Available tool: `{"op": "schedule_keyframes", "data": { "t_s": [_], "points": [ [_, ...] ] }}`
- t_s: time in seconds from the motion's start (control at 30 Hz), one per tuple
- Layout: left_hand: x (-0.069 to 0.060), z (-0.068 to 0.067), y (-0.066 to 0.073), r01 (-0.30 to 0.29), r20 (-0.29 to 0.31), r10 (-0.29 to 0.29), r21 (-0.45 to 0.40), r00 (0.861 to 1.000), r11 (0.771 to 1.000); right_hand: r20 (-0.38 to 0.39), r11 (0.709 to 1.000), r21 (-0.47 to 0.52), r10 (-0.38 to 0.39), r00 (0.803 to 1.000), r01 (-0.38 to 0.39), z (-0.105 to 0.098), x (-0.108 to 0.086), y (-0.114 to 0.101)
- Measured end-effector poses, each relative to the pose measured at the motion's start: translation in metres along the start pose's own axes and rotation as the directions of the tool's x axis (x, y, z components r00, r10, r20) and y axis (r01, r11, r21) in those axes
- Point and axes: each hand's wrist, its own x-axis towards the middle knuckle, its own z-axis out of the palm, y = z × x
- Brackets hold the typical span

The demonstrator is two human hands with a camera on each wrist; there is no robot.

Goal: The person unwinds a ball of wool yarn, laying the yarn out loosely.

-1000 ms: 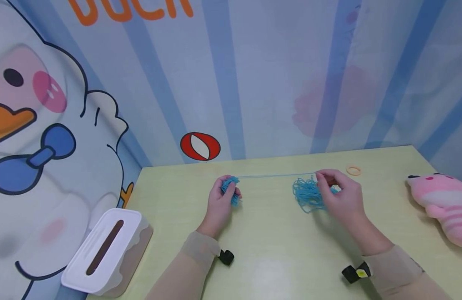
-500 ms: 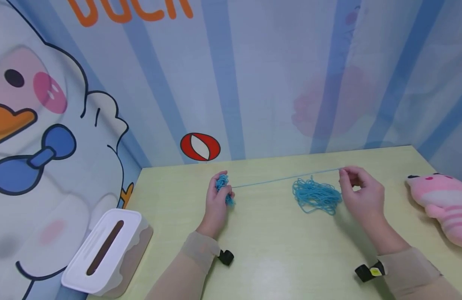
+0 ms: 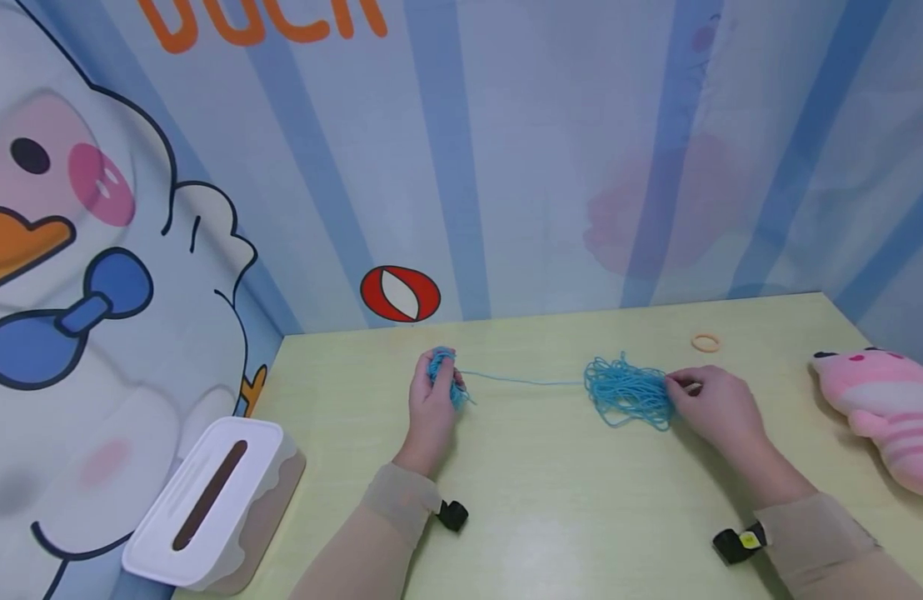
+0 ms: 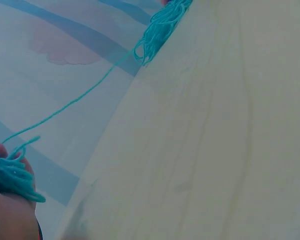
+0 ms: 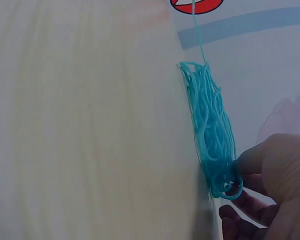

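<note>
My left hand (image 3: 431, 408) grips a small bundle of blue yarn (image 3: 441, 367), its loops and a short loose end poking out past the fingers. A single strand (image 3: 521, 382) runs from that bundle to a looser pile of blue yarn (image 3: 628, 392) on the table. At the pile's right end is my right hand (image 3: 720, 408), thumb and fingertips pinching the yarn there. The right wrist view shows the thumb against the end loops of the pile (image 5: 210, 120). In the left wrist view, the held bundle (image 4: 12, 177) is partly cut off by the frame.
An orange ring (image 3: 705, 342) lies behind the right hand. A pink plush toy (image 3: 885, 408) is at the table's right side. On the left stands a white-lidded tissue box (image 3: 207, 500). A printed cloth backdrop (image 3: 536, 167) rises behind the table's far edge (image 3: 536, 321).
My right hand drew a strand taut to the right above the pile, then came down to the pile's right end. The strand now hangs lower and slacker. My left hand shifted slightly left.
</note>
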Motion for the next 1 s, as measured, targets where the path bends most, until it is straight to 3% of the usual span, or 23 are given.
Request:
{"op": "schedule_keyframes", "data": {
  "t_s": [0.07, 0.17, 0.23, 0.3, 0.33, 0.4, 0.43, 0.5, 0.6, 0.7, 0.83, 1.0],
  "points": [
    [0.000, 0.000, 0.000, -0.002, 0.020, 0.003, -0.016, 1.000, 1.000, -0.011, 1.000, -0.006, -0.006, 1.000, 0.006, 0.002, -0.001, -0.004],
    [0.000, 0.000, 0.001, -0.018, 0.048, 0.020, -0.046, 0.999, 0.999, -0.149, 0.996, 0.044, -0.067, 0.987, 0.075, 0.008, -0.003, -0.016],
    [-0.001, 0.001, 0.001, -0.029, 0.060, 0.033, -0.058, 0.998, 0.998, -0.273, 0.981, 0.099, -0.134, 0.953, 0.166, 0.014, -0.004, -0.029],
    [-0.002, 0.001, 0.002, -0.036, 0.068, 0.040, -0.065, 0.997, 0.997, -0.375, 0.949, 0.134, -0.219, 0.901, 0.287, 0.023, -0.004, -0.044],
    [-0.002, 0.002, 0.002, -0.035, 0.072, 0.040, -0.068, 0.997, 0.997, -0.401, 0.929, 0.144, -0.261, 0.878, 0.342, 0.029, -0.004, -0.053],
    [-0.002, 0.003, 0.002, -0.035, 0.082, 0.041, -0.076, 0.996, 0.996, -0.402, 0.897, 0.148, -0.330, 0.854, 0.417, 0.041, -0.007, -0.071],
    [-0.002, 0.003, 0.002, -0.033, 0.089, 0.041, -0.082, 0.995, 0.996, -0.379, 0.885, 0.149, -0.360, 0.852, 0.440, 0.048, -0.008, -0.081],
    [-0.002, 0.004, 0.002, -0.033, 0.104, 0.044, -0.102, 0.994, 0.994, -0.295, 0.873, 0.164, -0.400, 0.868, 0.459, 0.062, -0.012, -0.098],
    [-0.002, 0.006, 0.002, -0.035, 0.137, 0.053, -0.132, 0.989, 0.991, -0.149, 0.871, 0.193, -0.428, 0.891, 0.451, 0.081, -0.015, -0.122],
    [-0.001, 0.007, 0.002, -0.037, 0.180, 0.066, -0.158, 0.981, 0.987, -0.044, 0.867, 0.238, -0.440, 0.897, 0.437, 0.098, -0.012, -0.140],
    [-0.002, 0.007, 0.003, -0.037, 0.231, 0.071, -0.152, 0.970, 0.988, 0.014, 0.868, 0.262, -0.441, 0.897, 0.423, 0.114, -0.009, -0.154],
    [-0.004, 0.006, 0.004, -0.043, 0.249, 0.071, -0.118, 0.966, 0.992, 0.008, 0.884, 0.238, -0.416, 0.909, 0.402, 0.121, -0.010, -0.158]
  ]
}}
